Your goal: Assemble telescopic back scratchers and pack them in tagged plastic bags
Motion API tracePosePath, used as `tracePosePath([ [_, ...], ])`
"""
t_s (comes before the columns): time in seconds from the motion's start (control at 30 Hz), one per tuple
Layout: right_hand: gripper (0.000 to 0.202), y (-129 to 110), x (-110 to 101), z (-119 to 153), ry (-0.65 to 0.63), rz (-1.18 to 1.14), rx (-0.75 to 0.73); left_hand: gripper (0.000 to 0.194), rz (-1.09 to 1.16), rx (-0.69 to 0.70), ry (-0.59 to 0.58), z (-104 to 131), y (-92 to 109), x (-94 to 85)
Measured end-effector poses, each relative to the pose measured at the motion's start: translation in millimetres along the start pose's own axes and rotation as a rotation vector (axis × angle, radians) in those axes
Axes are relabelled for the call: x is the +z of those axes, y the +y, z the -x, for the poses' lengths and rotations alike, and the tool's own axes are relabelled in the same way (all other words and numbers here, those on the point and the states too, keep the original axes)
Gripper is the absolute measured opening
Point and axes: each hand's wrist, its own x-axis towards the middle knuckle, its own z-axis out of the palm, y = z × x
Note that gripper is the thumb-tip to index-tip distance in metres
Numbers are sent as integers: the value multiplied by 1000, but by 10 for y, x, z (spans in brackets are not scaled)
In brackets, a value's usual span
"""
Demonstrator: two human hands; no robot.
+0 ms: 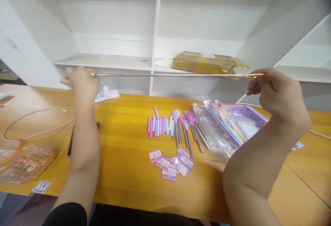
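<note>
Between my two hands stretches a telescopic back scratcher (pixel 165 75), its thin metal rod pulled out long and level above the table. My left hand (pixel 82 79) is closed on the yellow end at the left. At the other end, the fingers of my right hand (pixel 278 86) pinch the yellow head, which they partly cover. Below lie several back scratchers with pink and purple hand-shaped heads (pixel 190 117) and metal rods. Beside them is a row of pastel handle sleeves (pixel 160 125) in pink, blue, purple and orange. Small printed cards (pixel 169 174) are scattered nearer to me.
Clear plastic bags (pixel 214 129) with wrapped pieces lie right of the scratchers, by a purple box (pixel 254 117). A taped carton (pixel 204 63) sits on the white shelf (pixel 111 60). A power strip (pixel 106 96), white cable (pixel 33 110) and orange bag (pixel 26 160) are at left.
</note>
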Motion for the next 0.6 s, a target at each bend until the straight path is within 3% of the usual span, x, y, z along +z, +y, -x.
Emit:
tracePosePath([
  [0.17,28,62,19,-11,98,117,143,26,206,226,-167,24,-129,-44],
  [0.27,23,157,24,-56,116,162,239,11,363,295,-73,4,-200,-67],
  [0.37,15,199,28,-76,55,211,294,11,418,385,20,14,-192,-100],
  [0.57,18,355,8,-75,49,330,334,22,505,436,-91,22,-246,-98],
  [0.6,19,401,1,-94,39,355,278,24,521,419,-107,10,-269,-80],
])
